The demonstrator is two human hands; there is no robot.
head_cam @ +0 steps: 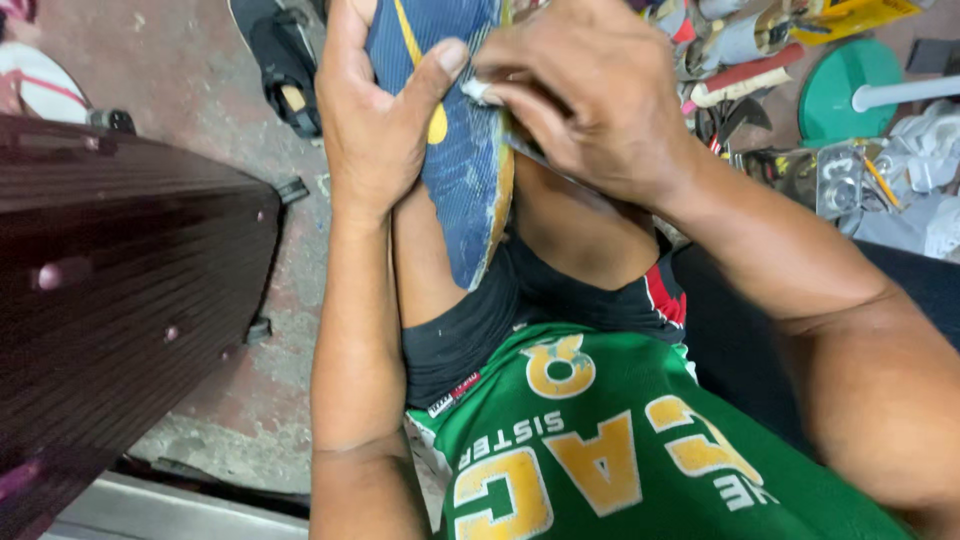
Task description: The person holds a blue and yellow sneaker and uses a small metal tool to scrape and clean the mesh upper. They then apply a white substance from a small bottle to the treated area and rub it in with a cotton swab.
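Room to move is tight from where I watch: a dark ribbed wooden panel (110, 290) walls off the left side, and between it and my left forearm only a strip of stained concrete floor (255, 380) stays open. A black sandal (285, 75) lies on that floor at the far end. On the right, clutter crowds in close: a green round disc (835, 95) with a white tube across it, crumpled clear plastic packaging (900, 170), and mixed scraps at the far right.

My left hand (375, 120) is wrapped around a blue shoe sole (465, 170) with a yellow stripe, thumb pressed across its textured face, fingers hidden behind it. The sole stands nearly upright, its near tip resting over my knee, in the far middle of the view. My right hand (590, 100) is curled closed, fingertips pinching a small white piece (478, 92) against the sole's right edge, touching just beside my left thumb.

Below, near me, I see black shorts (470, 330) and a green jersey (620, 450) with yellow lettering.
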